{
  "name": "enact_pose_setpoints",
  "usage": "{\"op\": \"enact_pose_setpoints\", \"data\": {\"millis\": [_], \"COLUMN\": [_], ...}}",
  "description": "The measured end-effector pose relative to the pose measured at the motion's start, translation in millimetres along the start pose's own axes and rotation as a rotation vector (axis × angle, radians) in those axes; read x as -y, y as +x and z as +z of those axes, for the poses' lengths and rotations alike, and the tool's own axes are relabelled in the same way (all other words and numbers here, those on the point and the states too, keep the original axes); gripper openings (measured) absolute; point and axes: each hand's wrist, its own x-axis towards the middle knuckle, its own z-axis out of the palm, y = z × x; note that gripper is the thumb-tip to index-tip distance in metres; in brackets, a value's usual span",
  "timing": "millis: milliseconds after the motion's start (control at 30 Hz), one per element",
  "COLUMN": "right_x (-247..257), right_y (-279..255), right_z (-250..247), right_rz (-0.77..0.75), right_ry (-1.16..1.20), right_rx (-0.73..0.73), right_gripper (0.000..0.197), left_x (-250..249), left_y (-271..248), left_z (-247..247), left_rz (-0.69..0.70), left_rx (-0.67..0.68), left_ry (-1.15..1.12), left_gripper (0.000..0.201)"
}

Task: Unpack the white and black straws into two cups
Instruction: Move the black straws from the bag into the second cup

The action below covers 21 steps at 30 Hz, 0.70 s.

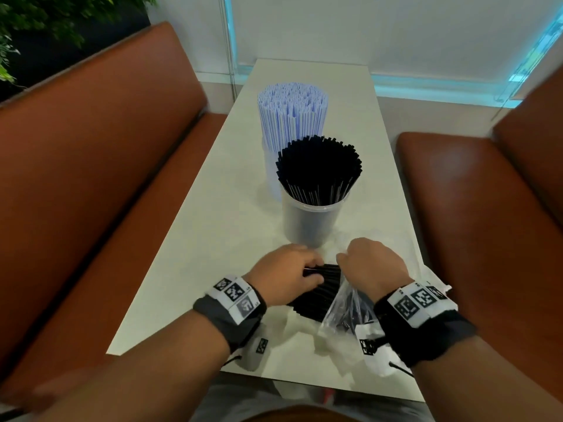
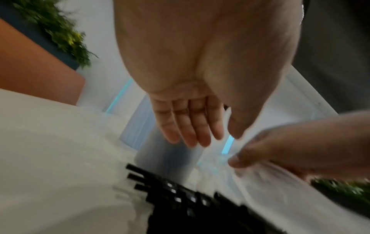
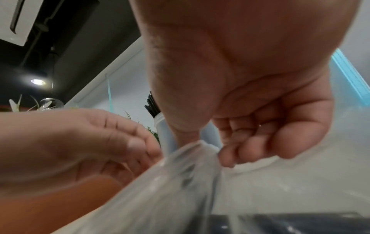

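Both hands are held low over the near end of the tabletop (image 1: pixel 213 239), wrists banded with marker straps. The left hand (image 1: pixel 289 274) is laid palm down over a bundle of black straws (image 1: pixel 320 295); in the left wrist view its fingers (image 2: pixel 186 126) are seen straight and together, gripping nothing, above the straw ends (image 2: pixel 172 191). The right hand (image 1: pixel 373 266), at 3 o'clock of the left, is curled, and a clear bag (image 1: pixel 344 309) is pinched between its thumb and fingertips (image 3: pixel 230 156). The bundle lies partly out of the bag, its far ends hidden under the left hand and its near ends blurred inside the plastic.

At 12 o'clock of the hands a clear cup (image 1: pixel 313 220) stands upright, filled with black straws (image 1: pixel 318 169). Just behind it, further toward 12 o'clock, a second cup (image 1: pixel 271 175) holds white straws (image 1: pixel 292 112); most of that cup is hidden by the nearer one. Whether the two cups touch cannot be told. Crumpled white wrapping (image 1: pixel 377 345) below the right wrist is cut off by the arm. Both wrist views are motion-blurred.
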Motion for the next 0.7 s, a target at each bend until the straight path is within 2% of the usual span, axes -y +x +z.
{"op": "enact_pose_setpoints", "data": {"millis": [100,200,267,367,500,700], "right_x": [1.0,0.2,-1.1,-7.6,-17.5,-18.4], "right_y": [2.0,-1.2,-4.9,-3.8,0.8,1.5], "right_z": [-5.3,-9.2,-9.7,-8.4,-6.3,-3.8], "right_rz": [0.007,-0.148,-0.205,-0.203,-0.136,-0.119], "right_ry": [0.036,-0.131,-0.144,-0.044,0.094,0.108], "right_rx": [-0.019,-0.017,-0.075,-0.092,-0.090,-0.100], "right_gripper": [0.020,0.020,0.016,0.020,0.020,0.020], "left_x": [-14.0,-29.9,-35.3,-39.1,-41.6,-37.5], "left_y": [12.8,28.5,36.4,44.4,47.4,46.2], "left_z": [18.3,27.9,30.8,34.4,38.0,29.9], "left_rz": [0.083,0.138,0.134,0.117,0.123,0.174], "left_rx": [0.062,0.186,0.249,0.269,0.258,0.124], "left_ry": [0.058,0.220,0.309,0.364,0.450,0.474], "left_gripper": [0.036,0.036,0.028,0.023,0.026,0.023]}}
